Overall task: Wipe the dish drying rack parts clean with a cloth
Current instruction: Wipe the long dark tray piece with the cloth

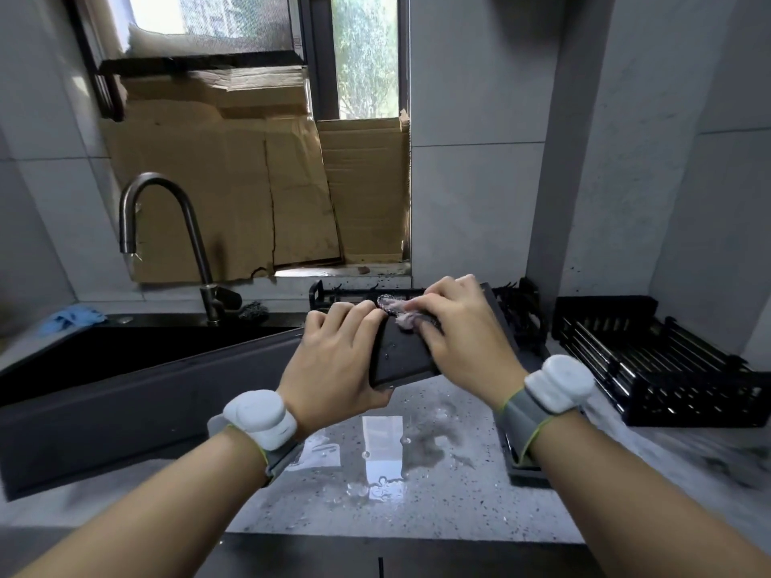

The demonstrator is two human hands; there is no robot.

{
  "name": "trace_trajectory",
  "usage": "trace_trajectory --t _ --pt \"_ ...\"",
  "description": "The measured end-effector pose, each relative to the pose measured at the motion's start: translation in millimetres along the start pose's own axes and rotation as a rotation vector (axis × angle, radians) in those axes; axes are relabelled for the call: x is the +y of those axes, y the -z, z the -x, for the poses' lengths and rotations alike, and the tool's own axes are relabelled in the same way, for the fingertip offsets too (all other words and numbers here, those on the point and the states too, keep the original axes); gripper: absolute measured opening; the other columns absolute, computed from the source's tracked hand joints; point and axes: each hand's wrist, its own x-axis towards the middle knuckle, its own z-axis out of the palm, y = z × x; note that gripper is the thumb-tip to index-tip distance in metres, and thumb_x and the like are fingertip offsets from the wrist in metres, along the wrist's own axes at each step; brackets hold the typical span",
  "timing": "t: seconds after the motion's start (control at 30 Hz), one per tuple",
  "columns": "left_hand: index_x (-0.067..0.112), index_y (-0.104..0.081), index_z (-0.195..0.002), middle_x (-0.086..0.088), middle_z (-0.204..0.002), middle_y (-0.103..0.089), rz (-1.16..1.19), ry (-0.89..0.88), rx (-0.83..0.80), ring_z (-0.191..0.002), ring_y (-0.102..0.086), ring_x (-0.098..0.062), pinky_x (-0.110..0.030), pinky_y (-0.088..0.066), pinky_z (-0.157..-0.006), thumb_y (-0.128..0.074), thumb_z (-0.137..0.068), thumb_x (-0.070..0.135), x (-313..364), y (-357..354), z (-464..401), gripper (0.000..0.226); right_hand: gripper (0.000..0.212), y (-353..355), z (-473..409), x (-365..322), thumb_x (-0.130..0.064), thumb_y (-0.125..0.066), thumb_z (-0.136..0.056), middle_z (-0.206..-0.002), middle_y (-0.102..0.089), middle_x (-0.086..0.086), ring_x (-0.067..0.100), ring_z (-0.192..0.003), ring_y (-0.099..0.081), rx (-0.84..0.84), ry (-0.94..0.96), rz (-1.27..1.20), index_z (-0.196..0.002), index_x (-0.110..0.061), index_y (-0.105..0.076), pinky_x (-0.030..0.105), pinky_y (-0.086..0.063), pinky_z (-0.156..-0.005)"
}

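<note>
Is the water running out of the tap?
Off. Nothing flows from the faucet spout; only puddles lie on the countertop.

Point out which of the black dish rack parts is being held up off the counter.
The flat black plastic tray, gripped by the left hand and wiped by the right hand with a pale cloth. The black slatted basket sits on the counter at right.
</note>
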Motion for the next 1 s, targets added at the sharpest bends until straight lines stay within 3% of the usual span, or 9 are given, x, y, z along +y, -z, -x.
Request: trace_trajectory --t 0.1,0.33,0.47,0.57,0.63,0.7,0.77,0.87,1.0 --pt "0.003 -0.056 -0.130 -0.011 -0.132 -0.056 -0.036 -0.020 0.005 -0.112 -0.054 -0.034 -0.047 -0.042 -0.083 -0.068 -0.067 0.060 -5.9 3.3 1.5 0.085 0.013 9.8 -9.0 11.5 -0.008 -0.065 -0.089 -0.097 -0.059 0.001 0.022 -0.096 -0.043 0.063 -0.097 0.004 -0.098 -0.012 -0.074 0.026 -0.037 -0.088" --pt "0.000 -0.058 -0.126 -0.015 -0.129 -0.058 -0.057 -0.087 0.036 -0.110 -0.056 -0.037 -0.046 -0.043 -0.081 -0.068 -0.068 0.055 -0.7 3.4 -2.5 0.081 0.012 7.7 -12.6 -1.9 -0.017 -0.061 -0.091 -0.103 -0.061 -0.003 0.021 -0.100 -0.044 -0.135 0.042 -0.017 -0.099 -0.019 -0.069 0.033 -0.038 -0.090" --pt "0.000 -0.058 -0.128 -0.016 -0.131 -0.058 -0.094 -0.118 0.047 -0.113 -0.056 -0.038 -0.048 -0.044 -0.085 -0.067 -0.071 0.054 0.4 7.9 -6.8 0.078 0.010 17.5 -27.1 -4.0 -0.017 -0.056 -0.089 -0.084 -0.053 -0.013 0.020 -0.099 -0.045 -0.187 0.020 0.052 -0.096 -0.023 -0.060 0.037 -0.031 -0.087" --pt "0.004 -0.054 -0.134 -0.019 -0.135 -0.054 -0.146 -0.142 0.015 -0.117 -0.054 -0.041 -0.051 -0.043 -0.090 -0.065 -0.075 0.054 0.9 6.0 -6.5 0.078 0.008 20.3 -25.8 -4.8 -0.026 -0.051 -0.087 -0.079 -0.054 -0.020 0.021 -0.095 -0.047 -0.266 -0.042 -0.057 -0.093 -0.024 -0.055 0.042 -0.032 -0.094" --pt "0.010 -0.044 -0.144 -0.023 -0.146 -0.046 -0.183 -0.133 -0.030 -0.126 -0.049 -0.043 -0.056 -0.039 -0.099 -0.067 -0.074 0.057 -1.3 4.8 -4.0 0.087 0.010 24.4 -27.1 0.1 -0.030 -0.049 -0.086 -0.084 -0.061 -0.015 0.024 -0.095 -0.050 -0.282 -0.139 -0.166 -0.091 -0.024 -0.056 0.041 -0.035 -0.095" --pt "0.019 -0.034 -0.152 -0.026 -0.154 -0.034 -0.235 -0.142 -0.073 -0.136 -0.040 -0.044 -0.061 -0.033 -0.107 -0.072 -0.070 0.059 -8.6 4.9 1.7 0.099 0.007 28.0 -29.1 9.9 -0.020 -0.052 -0.089 -0.087 -0.063 -0.005 0.027 -0.098 -0.050 -0.279 -0.214 -0.213 -0.091 -0.024 -0.058 0.040 -0.039 -0.091" --pt "0.023 -0.031 -0.155 -0.027 -0.157 -0.028 -0.276 -0.154 -0.096 -0.140 -0.035 -0.045 -0.064 -0.028 -0.110 -0.077 -0.067 0.058 -20.0 6.2 10.4 0.105 0.019 34.8 -31.6 21.8 -0.011 -0.050 -0.089 -0.084 -0.060 -0.002 0.026 -0.094 -0.049 -0.295 -0.252 -0.200 -0.088 -0.027 -0.058 0.037 -0.038 -0.085" --pt "0.023 -0.031 -0.155 -0.027 -0.156 -0.030 -0.308 -0.145 -0.113 -0.138 -0.037 -0.045 -0.066 -0.028 -0.109 -0.080 -0.065 0.055 -37.4 10.8 21.9 0.108 0.027 47.1 -36.6 37.7 -0.006 -0.051 -0.086 -0.075 -0.058 -0.013 0.017 -0.082 -0.050 -0.314 -0.295 -0.182 -0.082 -0.031 -0.059 0.031 -0.033 -0.076" --pt "0.022 -0.032 -0.155 -0.027 -0.149 -0.038 -0.315 -0.122 -0.116 -0.129 -0.044 -0.045 -0.062 -0.036 -0.103 -0.078 -0.064 0.054 -51.8 18.8 28.4 0.107 0.025 54.1 -45.5 53.2 -0.005 -0.057 -0.084 -0.079 -0.063 -0.009 0.018 -0.083 -0.055 -0.274 -0.336 -0.175 -0.079 -0.030 -0.060 0.023 -0.038 -0.067"
